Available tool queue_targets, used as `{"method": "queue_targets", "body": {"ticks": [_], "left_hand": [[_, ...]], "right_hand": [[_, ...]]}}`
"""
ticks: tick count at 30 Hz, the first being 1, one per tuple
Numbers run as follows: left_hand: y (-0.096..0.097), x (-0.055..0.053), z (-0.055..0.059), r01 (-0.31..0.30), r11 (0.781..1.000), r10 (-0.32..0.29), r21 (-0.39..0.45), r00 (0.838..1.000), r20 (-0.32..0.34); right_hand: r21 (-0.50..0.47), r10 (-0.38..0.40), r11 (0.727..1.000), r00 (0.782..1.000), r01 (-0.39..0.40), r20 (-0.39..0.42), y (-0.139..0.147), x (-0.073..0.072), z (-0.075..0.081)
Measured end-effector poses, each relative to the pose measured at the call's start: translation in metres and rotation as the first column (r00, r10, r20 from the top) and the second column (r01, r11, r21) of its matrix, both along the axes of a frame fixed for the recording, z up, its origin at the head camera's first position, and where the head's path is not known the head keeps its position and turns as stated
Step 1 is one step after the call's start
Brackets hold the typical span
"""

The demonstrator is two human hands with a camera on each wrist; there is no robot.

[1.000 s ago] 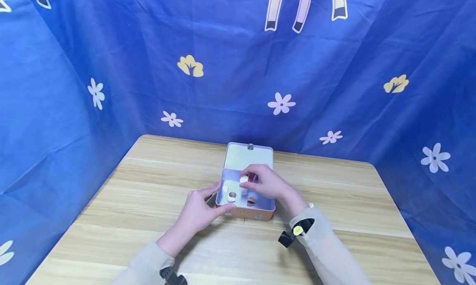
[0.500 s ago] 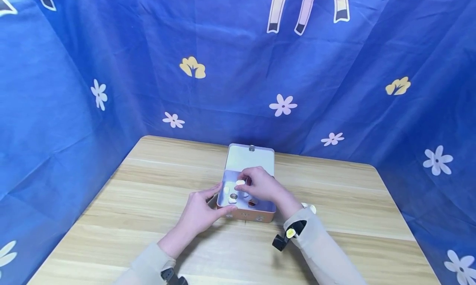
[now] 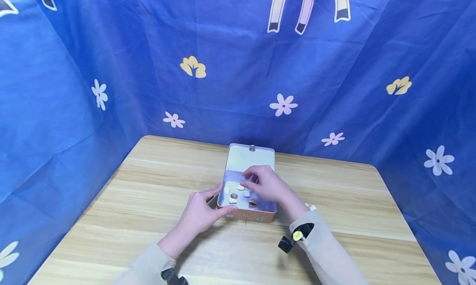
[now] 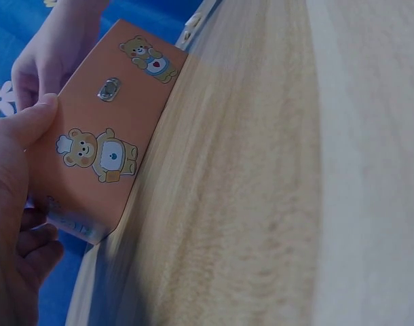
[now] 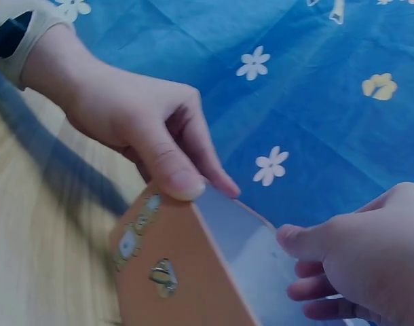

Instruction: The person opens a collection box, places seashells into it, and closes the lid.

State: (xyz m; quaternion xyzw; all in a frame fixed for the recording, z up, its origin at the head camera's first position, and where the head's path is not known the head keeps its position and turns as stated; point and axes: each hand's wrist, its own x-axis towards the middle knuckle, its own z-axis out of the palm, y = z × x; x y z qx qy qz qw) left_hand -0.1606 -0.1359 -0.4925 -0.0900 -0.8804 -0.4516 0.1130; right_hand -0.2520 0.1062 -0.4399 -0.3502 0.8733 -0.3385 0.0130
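Left hand: holds the box at its front-left corner, thumb on the front wall, fingers along the left side.
Right hand: over the inside of the box, fingers bent, thumb and index apart by a narrow gap. White piece sits right under the thumb tip; can't tell if it is touched or held. The right wrist view doesn't settle it.
Box: on the table, far half, near the middle. Orange outside, pale inside, bear print and catch on the front wall.
Lid: fully raised at the back, metal clasp at its top edge.
Contents: small pieces, shell-like, loose on the floor of the box. Pale oval by the left wall; dark patterned round with a white lump just in front; pale one near the middle; brown one toward the front. More may hide behind the right hand.
Outside box: pale pieces beside the right sleeve, partly covered, count unclear.
Done so far: lid up, at least six pieces inside.
Left as it stands: pale pieces outside, lid not closed. Reads as midway, my judgement.
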Motion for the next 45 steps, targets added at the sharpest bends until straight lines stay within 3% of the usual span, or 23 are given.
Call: {"method": "queue_targets", "body": {"ticks": [12, 22, 28, 35, 45], "left_hand": [[-0.001, -0.003, 0.002, -0.001, 1.0, 0.0, 0.01, 1.0, 0.016], [-0.003, -0.005, -0.001, 0.0, 1.0, 0.0, -0.012, 1.0, -0.007], [-0.002, -0.005, -0.001, 0.0, 1.0, 0.0, -0.002, 1.0, 0.003], [-0.001, -0.004, 0.0, 0.003, 1.0, -0.003, 0.014, 1.0, 0.01], [0.0, -0.004, 0.0, 0.005, 1.0, -0.006, 0.019, 1.0, 0.02]], "right_hand": [[-0.179, -0.114, 0.978, 0.993, 0.111, -0.007, 0.05, 0.004, 0.021], [-0.146, -0.148, 0.979, 0.989, 0.146, -0.006, 0.098, 0.012, 0.017], [-0.045, -0.168, 0.985, 0.985, 0.169, 0.028, 0.133, 0.016, 0.007], [0.053, -0.164, 0.986, 0.983, 0.16, 0.085, 0.174, 0.026, -0.018], [0.102, -0.213, 0.974, 0.967, 0.2, 0.138, 0.207, 0.036, -0.039]]}}
